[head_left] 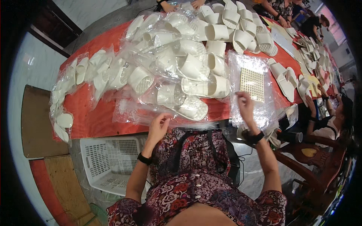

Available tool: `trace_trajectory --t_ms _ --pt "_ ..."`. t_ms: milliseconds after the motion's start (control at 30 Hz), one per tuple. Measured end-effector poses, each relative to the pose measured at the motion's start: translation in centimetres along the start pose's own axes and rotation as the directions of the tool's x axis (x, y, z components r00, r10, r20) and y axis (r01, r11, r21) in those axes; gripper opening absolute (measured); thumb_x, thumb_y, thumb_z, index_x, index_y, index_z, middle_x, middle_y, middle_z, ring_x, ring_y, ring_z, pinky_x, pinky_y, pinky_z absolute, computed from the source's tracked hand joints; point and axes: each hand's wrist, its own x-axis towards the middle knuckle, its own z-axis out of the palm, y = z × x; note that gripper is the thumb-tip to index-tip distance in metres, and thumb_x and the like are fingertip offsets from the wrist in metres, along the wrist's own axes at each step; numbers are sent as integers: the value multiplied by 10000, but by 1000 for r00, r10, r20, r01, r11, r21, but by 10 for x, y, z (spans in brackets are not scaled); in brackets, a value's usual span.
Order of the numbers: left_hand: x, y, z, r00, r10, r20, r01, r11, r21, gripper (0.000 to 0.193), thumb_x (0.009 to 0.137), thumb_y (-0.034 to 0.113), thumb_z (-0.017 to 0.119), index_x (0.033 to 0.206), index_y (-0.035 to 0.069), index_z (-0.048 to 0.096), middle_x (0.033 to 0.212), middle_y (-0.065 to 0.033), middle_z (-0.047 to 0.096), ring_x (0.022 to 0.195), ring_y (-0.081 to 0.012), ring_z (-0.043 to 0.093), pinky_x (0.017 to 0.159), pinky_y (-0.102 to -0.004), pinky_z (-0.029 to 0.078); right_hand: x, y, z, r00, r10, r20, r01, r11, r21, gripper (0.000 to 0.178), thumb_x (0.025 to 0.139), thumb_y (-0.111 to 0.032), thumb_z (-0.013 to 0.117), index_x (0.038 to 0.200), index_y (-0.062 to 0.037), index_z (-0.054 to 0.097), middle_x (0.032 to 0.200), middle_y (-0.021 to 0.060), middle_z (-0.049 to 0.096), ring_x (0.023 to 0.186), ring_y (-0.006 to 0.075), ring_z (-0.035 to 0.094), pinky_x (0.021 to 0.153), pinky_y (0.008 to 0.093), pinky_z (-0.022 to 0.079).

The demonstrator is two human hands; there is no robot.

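Note:
My left hand (159, 126) hovers at the near table edge, fingers loosely bent and apart, with nothing visible in them. Beside it lies a stack of clear plastic bags (132, 113). My right hand (246, 107) has its fingers curled together at the lower left of a sheet of small pale gold stickers (252, 84); whatever they may pinch is too small to make out. The sheet rests on more clear bags (235, 67). Just beyond and between my hands, a bagged white slipper (193, 108) lies at the front of a heap of white slippers (194, 67).
Bagged slippers (102, 75) trail left across the red tabletop (90, 118). A white plastic basket (109, 145) stands below the near edge. Unbagged slippers (247, 28) are piled at the back. Co-workers' hands (167, 6) show at the far side; a carved wooden chair (313, 158) stands right.

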Motion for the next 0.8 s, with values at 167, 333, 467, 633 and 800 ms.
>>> trace_trajectory --t_ms 167,333,467,633,800 --pt "21 2 -21 994 59 -93 -63 997 -45 209 886 79 575 1083 24 619 983 -120 661 837 -206 633 740 -303 493 -13 -88 80 975 -121 187 131 991 -38 291 807 -13 603 1097 -37 593 1057 161 579 1027 355 556 871 395 467" --pt "27 -1 -32 982 127 -140 -130 991 -11 208 871 60 580 1072 31 628 982 -112 657 827 -191 634 723 -300 497 22 -122 151 904 -385 188 409 906 -111 499 774 -66 660 1236 -11 482 1221 205 491 1143 389 476 956 418 425" --pt "18 5 -28 989 107 -102 -110 994 -24 202 871 60 581 1064 25 630 961 -104 670 804 -183 638 715 -296 501 49 -138 198 864 -481 147 503 828 -249 605 738 -95 700 1278 -6 444 1279 193 470 1218 388 423 1004 446 375" --pt "5 2 -32 991 82 -104 -89 993 -74 212 888 77 574 1086 22 625 967 -76 668 771 -139 613 660 -262 500 69 -143 232 843 -517 150 535 775 -337 632 732 -98 700 1300 -28 432 1296 175 472 1248 377 406 1017 459 357" --pt "6 7 -41 987 43 -154 -53 997 -60 205 893 75 583 1087 27 628 933 -47 665 812 -107 609 695 -255 486 83 -141 230 862 -476 172 506 814 -284 269 794 -43 612 1061 -65 588 939 119 584 925 334 565 778 432 462"
